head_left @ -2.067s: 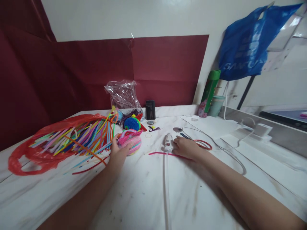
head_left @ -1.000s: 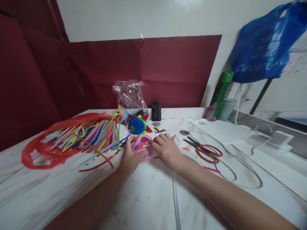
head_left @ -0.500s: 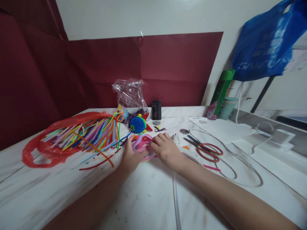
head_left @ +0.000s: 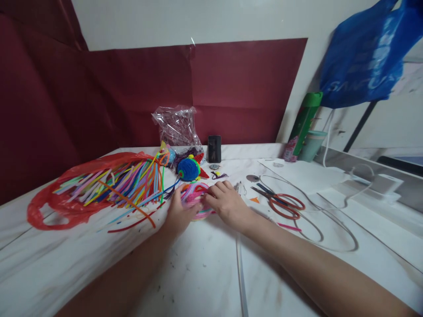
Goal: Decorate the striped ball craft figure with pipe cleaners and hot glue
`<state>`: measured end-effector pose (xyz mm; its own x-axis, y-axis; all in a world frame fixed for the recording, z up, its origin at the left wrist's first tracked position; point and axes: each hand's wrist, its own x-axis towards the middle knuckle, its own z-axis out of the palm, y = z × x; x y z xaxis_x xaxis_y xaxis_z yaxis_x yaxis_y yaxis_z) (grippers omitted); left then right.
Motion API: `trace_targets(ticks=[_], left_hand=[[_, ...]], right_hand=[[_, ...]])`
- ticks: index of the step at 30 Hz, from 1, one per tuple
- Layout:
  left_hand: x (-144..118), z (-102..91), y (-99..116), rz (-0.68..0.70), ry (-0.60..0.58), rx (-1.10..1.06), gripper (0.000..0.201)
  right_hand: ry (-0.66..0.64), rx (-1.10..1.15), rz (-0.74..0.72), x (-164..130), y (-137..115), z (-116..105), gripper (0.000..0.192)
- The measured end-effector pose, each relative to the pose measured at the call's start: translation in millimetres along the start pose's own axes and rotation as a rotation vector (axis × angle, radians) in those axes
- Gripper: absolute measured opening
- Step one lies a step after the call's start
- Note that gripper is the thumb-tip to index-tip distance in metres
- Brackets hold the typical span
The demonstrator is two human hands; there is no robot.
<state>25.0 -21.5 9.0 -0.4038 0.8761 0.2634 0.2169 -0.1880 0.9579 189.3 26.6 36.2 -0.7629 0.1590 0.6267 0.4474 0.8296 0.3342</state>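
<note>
A pink ball of wound pipe cleaners (head_left: 195,197) rests on the white marble table (head_left: 198,273). My left hand (head_left: 179,212) cups it from the left and my right hand (head_left: 225,203) presses on its right side, fingers curled over the pink strands. Both hands hold the ball between them. A blue wound ball (head_left: 187,169) with red and green bits lies just behind. A red plastic bag (head_left: 66,193) spilling several coloured pipe cleaners lies to the left.
Red-handled scissors (head_left: 280,201) and a looping white cable (head_left: 317,220) lie right of my hands. A clear crinkled bag (head_left: 176,127), a black phone-like object (head_left: 214,149), a green bottle (head_left: 302,125) and a teal cup (head_left: 311,145) stand at the back.
My right hand left the glue gun area and moved left onto the pink ball, joining the left hand. Over the last half second both hands stay on it, barely shifting.
</note>
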Motion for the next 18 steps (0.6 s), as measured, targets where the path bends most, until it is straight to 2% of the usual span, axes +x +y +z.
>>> trace_targets(ticks=[9,18], left_hand=[[4.4,-0.1,-8.1,0.008,-0.036,-0.163,0.07],[2.8,-0.2,-5.3,-0.006,-0.048,-0.034,0.072]], right_hand=[[-0.059,0.033,-0.037,-2.7,9.0,-1.4,0.012],[-0.041,0.036,-0.011,-0.1,2.8,-2.3,0.017]])
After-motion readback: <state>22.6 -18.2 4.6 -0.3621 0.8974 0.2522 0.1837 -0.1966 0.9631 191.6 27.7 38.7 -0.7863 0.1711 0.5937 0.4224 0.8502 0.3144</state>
